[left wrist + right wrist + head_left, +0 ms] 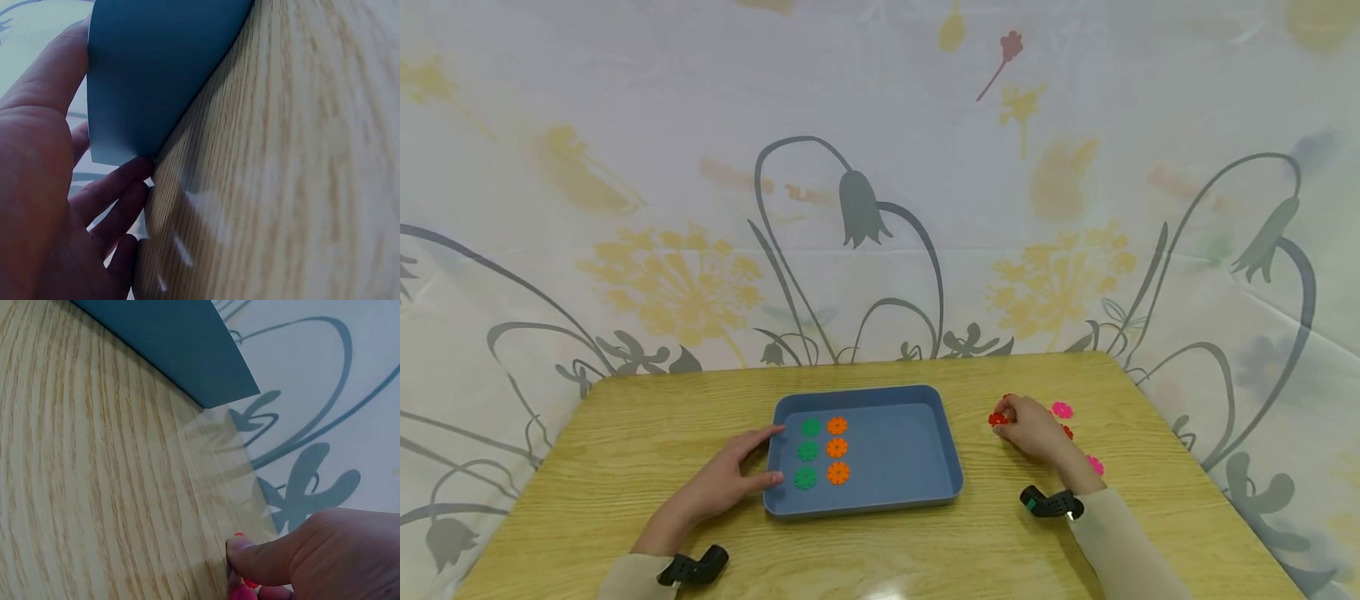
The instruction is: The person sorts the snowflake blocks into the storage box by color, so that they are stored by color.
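A shallow blue-grey tray (pixel 895 450) lies on the wooden table, with a column of green flower-shaped discs (pixel 807 451) at its left and a column of orange ones (pixel 837 448) beside it. My left hand (pixel 730 477) rests against the tray's left side, thumb and index finger extended at the rim; the left wrist view shows its other fingers loosely bent by the tray wall (pixel 156 75). Off to the right of the tray, my right hand (pixel 1036 429) pinches a red flower-shaped disc (pixel 997 419) between thumb and fingertips. The thumb partly covers that disc in the right wrist view.
Around the right hand lie pink flower discs (pixel 1062 410) and another red disc (pixel 1068 432), some partly hidden by the hand. A patterned cloth (pixel 880 275) hangs behind the table's back edge. Each wrist wears a black band.
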### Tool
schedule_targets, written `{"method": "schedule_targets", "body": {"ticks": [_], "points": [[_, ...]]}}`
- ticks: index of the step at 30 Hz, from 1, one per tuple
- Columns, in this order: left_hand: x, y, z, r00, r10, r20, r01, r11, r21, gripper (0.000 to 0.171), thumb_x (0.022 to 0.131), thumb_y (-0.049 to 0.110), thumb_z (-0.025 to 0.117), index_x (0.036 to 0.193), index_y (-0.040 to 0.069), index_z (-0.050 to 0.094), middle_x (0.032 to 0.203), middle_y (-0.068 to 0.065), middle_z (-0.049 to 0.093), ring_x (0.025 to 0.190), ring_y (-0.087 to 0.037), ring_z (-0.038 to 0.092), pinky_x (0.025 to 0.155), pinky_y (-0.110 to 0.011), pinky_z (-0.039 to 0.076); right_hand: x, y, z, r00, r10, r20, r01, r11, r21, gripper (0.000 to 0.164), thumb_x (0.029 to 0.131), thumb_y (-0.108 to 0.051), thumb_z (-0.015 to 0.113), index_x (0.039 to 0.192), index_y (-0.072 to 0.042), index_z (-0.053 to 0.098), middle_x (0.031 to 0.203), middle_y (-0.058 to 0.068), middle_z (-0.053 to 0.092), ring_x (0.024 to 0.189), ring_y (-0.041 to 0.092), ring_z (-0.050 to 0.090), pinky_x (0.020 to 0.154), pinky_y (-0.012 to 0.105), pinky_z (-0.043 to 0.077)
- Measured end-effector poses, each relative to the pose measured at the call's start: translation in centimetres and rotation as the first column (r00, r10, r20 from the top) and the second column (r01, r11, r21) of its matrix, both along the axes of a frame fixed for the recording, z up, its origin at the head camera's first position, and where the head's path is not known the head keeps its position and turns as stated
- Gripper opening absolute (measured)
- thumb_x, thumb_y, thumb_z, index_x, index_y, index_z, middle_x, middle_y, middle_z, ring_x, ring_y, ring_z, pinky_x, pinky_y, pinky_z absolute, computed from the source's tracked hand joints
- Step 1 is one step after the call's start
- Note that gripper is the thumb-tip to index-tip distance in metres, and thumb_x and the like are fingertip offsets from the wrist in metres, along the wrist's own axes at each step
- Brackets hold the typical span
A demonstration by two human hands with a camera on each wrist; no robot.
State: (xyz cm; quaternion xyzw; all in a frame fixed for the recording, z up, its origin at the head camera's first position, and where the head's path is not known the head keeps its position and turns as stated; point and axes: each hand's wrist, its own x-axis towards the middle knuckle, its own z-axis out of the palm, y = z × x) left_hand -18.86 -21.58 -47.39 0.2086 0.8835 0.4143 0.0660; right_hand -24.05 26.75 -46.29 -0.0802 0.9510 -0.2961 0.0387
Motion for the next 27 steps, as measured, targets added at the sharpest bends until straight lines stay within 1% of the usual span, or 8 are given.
{"method": "schedule_targets", "body": {"ticks": [4, 9, 12, 15, 17, 19, 23, 27], "points": [[0.05, -0.01, -0.02, 1.0, 0.0, 0.001, 0.0, 1.0, -0.002, 0.068, 0.083, 0.044, 0.067, 0.142, 0.025, 0.04, 0.144, -0.011, 0.035, 0.132, -0.039, 0.026, 0.101, -0.06, 0.023, -0.11, 0.03, -0.15, 1.0, -0.009, 0.01, 0.009, 1.0, 0.022, 0.026, 0.084, -0.012, 0.068, 0.103, 0.002, 0.058, 0.086, 0.008, 0.055, 0.074, 0.021, 0.05, 0.067, 0.036, 0.043], [0.03, -0.01, -0.1, 1.0, 0.006, 0.002, -0.006, 1.0, -0.008, 0.068, 0.083, 0.044, 0.068, 0.142, 0.025, 0.04, 0.144, -0.011, 0.035, 0.132, -0.039, 0.026, 0.101, -0.06, 0.023, -0.22, 0.07, -0.48, 1.0, -0.029, 0.008, 0.029, 0.999, 0.044, 0.03, 0.083, -0.018, 0.068, 0.102, 0.004, 0.059, 0.096, 0.012, 0.058, 0.084, 0.024, 0.055, 0.076, 0.041, 0.047], [-0.01, 0.01, -0.16, 1.0, 0.01, 0.004, -0.01, 1.0, -0.009, 0.069, 0.082, 0.044, 0.068, 0.142, 0.025, 0.04, 0.145, -0.012, 0.034, 0.132, -0.039, 0.026, 0.101, -0.06, 0.023, -0.22, 0.09, -0.53, 1.0, -0.024, -0.005, 0.024, 0.999, 0.048, 0.031, 0.081, -0.02, 0.068, 0.101, 0.004, 0.06, 0.094, 0.01, 0.059, 0.081, 0.023, 0.055, 0.074, 0.04, 0.046], [-0.07, 0.01, -0.24, 1.0, 0.008, 0.004, -0.008, 1.0, -0.01, 0.069, 0.083, 0.044, 0.068, 0.142, 0.023, 0.04, 0.145, -0.012, 0.034, 0.132, -0.039, 0.026, 0.101, -0.06, 0.023, -0.12, 0.15, -0.43, 1.0, -0.014, -0.006, 0.015, 0.999, 0.031, 0.035, 0.081, -0.021, 0.071, 0.104, 0.003, 0.06, 0.09, 0.008, 0.055, 0.078, 0.021, 0.051, 0.071, 0.037, 0.044], [-0.1, -0.02, -0.24, 1.0, 0.009, 0.004, -0.009, 1.0, -0.011, 0.07, 0.082, 0.044, 0.068, 0.143, 0.023, 0.039, 0.145, -0.012, 0.034, 0.132, -0.039, 0.027, 0.102, -0.06, 0.023, -0.02, 0.21, -0.33, 1.0, 0.002, -0.004, -0.002, 1.0, 0.008, 0.037, 0.08, -0.021, 0.072, 0.105, 0.003, 0.06, 0.09, 0.008, 0.054, 0.078, 0.021, 0.049, 0.071, 0.037, 0.043], [-0.15, -0.07, -0.27, 1.0, 0.007, 0.0, -0.007, 1.0, -0.011, 0.07, 0.083, 0.045, 0.067, 0.143, 0.023, 0.039, 0.145, -0.012, 0.034, 0.132, -0.038, 0.027, 0.102, -0.059, 0.023, 0.08, 0.23, -0.24, 1.0, 0.012, 0.005, -0.012, 1.0, -0.017, 0.035, 0.08, -0.02, 0.073, 0.104, 0.001, 0.061, 0.091, 0.008, 0.054, 0.08, 0.022, 0.049, 0.073, 0.038, 0.043], [-0.23, -0.16, -0.29, 1.0, -0.003, -0.009, 0.003, 1.0, -0.01, 0.07, 0.083, 0.047, 0.066, 0.143, 0.023, 0.038, 0.145, -0.012, 0.034, 0.132, -0.038, 0.027, 0.102, -0.059, 0.024, 0.24, 0.19, -0.11, 1.0, 0.025, 0.015, -0.025, 0.999, -0.033, 0.027, 0.081, -0.019, 0.074, 0.098, -0.001, 0.063, 0.095, 0.009, 0.056, 0.086, 0.024, 0.052, 0.078, 0.042, 0.044], [-0.25, -0.17, -0.26, 1.0, -0.007, -0.005, 0.007, 1.0, 0.002, 0.07, 0.083, 0.047, 0.066, 0.143, 0.024, 0.038, 0.145, -0.011, 0.034, 0.132, -0.037, 0.027, 0.102, -0.058, 0.024, 0.34, 0.15, -0.04, 0.999, 0.028, 0.021, -0.028, 0.999, -0.034, 0.024, 0.081, -0.017, 0.073, 0.096, -0.002, 0.063, 0.093, 0.008, 0.056, 0.085, 0.024, 0.052, 0.076, 0.041, 0.044]]}}
